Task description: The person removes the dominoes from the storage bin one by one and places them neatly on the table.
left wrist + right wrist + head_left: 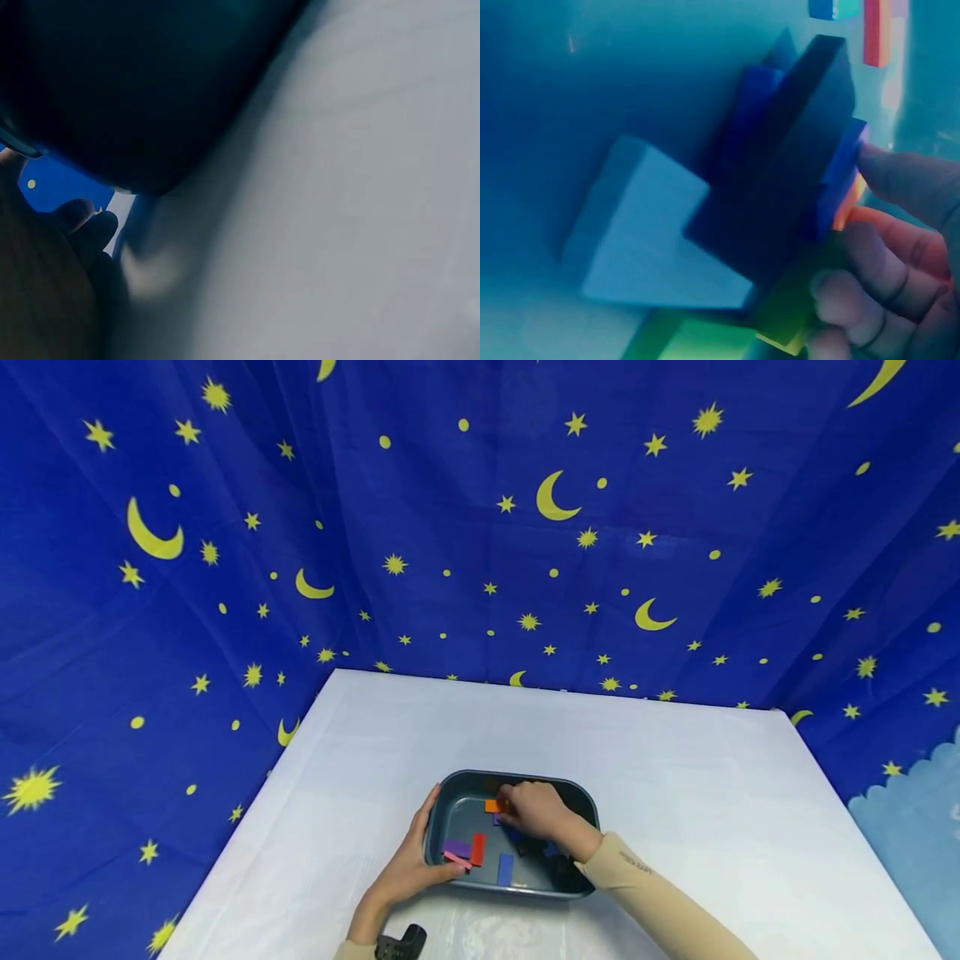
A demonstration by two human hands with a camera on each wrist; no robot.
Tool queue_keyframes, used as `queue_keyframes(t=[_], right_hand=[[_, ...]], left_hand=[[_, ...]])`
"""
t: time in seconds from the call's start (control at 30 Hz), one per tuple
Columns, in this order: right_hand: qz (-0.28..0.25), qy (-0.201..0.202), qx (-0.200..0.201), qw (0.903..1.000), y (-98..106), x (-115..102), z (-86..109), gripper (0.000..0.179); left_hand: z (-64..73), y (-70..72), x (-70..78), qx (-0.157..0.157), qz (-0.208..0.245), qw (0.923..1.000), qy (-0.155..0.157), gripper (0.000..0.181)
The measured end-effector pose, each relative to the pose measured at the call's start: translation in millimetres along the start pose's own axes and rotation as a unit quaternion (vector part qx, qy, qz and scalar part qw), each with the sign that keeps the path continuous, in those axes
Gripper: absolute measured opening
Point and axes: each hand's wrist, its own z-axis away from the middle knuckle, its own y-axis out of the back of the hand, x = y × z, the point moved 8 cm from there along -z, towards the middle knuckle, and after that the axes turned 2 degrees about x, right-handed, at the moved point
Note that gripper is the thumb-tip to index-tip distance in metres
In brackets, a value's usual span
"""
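A dark grey tub (517, 893) holds several coloured blocks. My left hand (411, 860) grips its near left corner, fingers along the outer left wall and thumb at the front rim. In the left wrist view, the tub's dark side (142, 82) stands beside that hand (52, 262). My right hand (542, 810) reaches into the tub, fingers bent among the blocks. In the right wrist view, its thumb meets a blue block (838, 180) and a fingertip is by an orange block (849, 201); whether it pinches either is unclear. A dark block (780, 157) leans there.
At the tub's left lie a purple block (456, 848), a red block (477, 849) and a pink block (457, 860). A blue block (506, 869) lies near the front wall. The tub stands on a white table (675, 777) before a blue starry curtain (450, 510).
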Motion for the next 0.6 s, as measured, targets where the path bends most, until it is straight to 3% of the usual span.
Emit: queue_keyframes(t=[0.6], right_hand=[[0.004, -0.045, 0.022, 0.9987, -9.6, -1.8, -3.0, 0.030]], left_hand=[[1.9, -1.0, -3.4, 0.023, 0.025, 0.9994, 0.008, 0.112]])
